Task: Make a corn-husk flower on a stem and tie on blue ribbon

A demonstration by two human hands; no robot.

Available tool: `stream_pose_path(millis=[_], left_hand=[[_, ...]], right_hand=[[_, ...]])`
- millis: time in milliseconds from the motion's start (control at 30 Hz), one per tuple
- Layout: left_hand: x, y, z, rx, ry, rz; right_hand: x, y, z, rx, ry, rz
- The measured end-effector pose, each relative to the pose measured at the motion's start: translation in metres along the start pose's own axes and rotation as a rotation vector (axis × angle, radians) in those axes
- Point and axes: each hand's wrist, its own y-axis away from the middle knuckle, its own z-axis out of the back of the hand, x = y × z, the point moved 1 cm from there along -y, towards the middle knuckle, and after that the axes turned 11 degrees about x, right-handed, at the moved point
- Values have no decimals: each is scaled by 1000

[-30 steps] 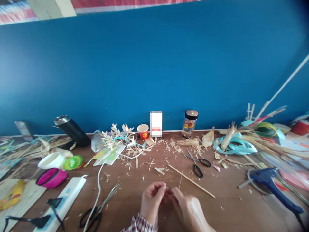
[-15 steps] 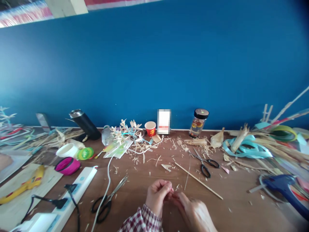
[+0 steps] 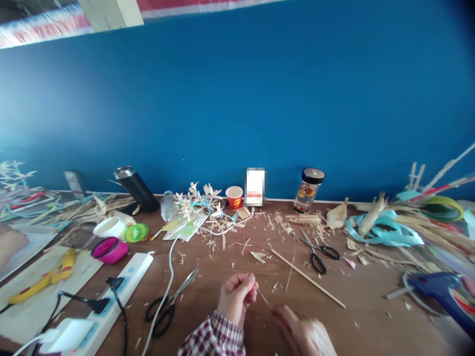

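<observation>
My left hand point(image 3: 236, 296), in a checked cuff, is closed in a pinch above the brown table, thumb pressed on the fingers. A thin pale strand point(image 3: 264, 298) runs from that pinch down to my right hand point(image 3: 302, 327), whose fingers are closed on its other end. Whether it is thread or a sliver of straw, I cannot tell. Just beyond my hands lies a straight pale stick point(image 3: 308, 278), with a fine loose strand point(image 3: 290, 272) beside it. Black-handled scissors point(image 3: 168, 306) rest half open to the left of my left hand.
A second pair of scissors point(image 3: 315, 251) lies ahead. Straw flowers point(image 3: 196, 200), a red paper cup point(image 3: 234, 198) and a lidded jar point(image 3: 308, 190) stand by the blue wall. Left are a power strip point(image 3: 126, 282), yellow glue gun point(image 3: 48, 277) and another person's hand point(image 3: 11, 244); right, a blue glue gun point(image 3: 438, 287).
My hands have moved apart, the left a little leftward and the right slightly down and right. The thin strand now shows stretched between them. The view has shifted slightly.
</observation>
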Motion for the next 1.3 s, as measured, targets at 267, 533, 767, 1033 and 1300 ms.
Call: stream_pose_path(millis=[267,533,767,1033,1300], left_hand=[[-3,-8,3,-89,21,-75],[-43,-37,12,56,-1058,-455],[-36,-65,-7,171,-1702,-527],[-31,-65,-6,178,-1681,-494],[-26,-62,-2,115,-1018,-256]], right_hand=[[-8,1,14,17,158,27],[-48,-26,63,144,404,-286],[-62,-52,75,172,461,-394],[-66,-54,65,140,433,-419],[-68,-51,70,64,423,-412]])
